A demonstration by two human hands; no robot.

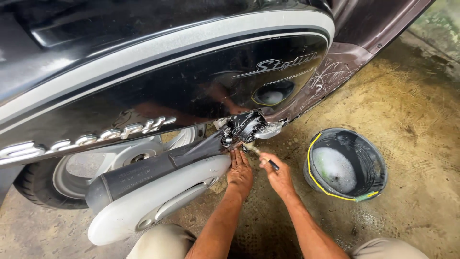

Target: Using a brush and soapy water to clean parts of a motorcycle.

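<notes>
Brush (261, 156), apparently small: gripped in right hand (278, 177) at scooter engine (244, 127); left hand (239, 172) flat, fingers extended, beside exhaust (158, 189).

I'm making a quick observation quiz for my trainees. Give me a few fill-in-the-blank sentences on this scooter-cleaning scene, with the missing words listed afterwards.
1. The right hand holds a small ____ against the scooter's underside.
2. The left hand lies flat beside the white exhaust cover, its fingers ____.
3. The black bucket on the floor holds ____ water.
4. The bucket stands on the person's ____ side.

Missing words: brush; extended; foamy; right
</notes>
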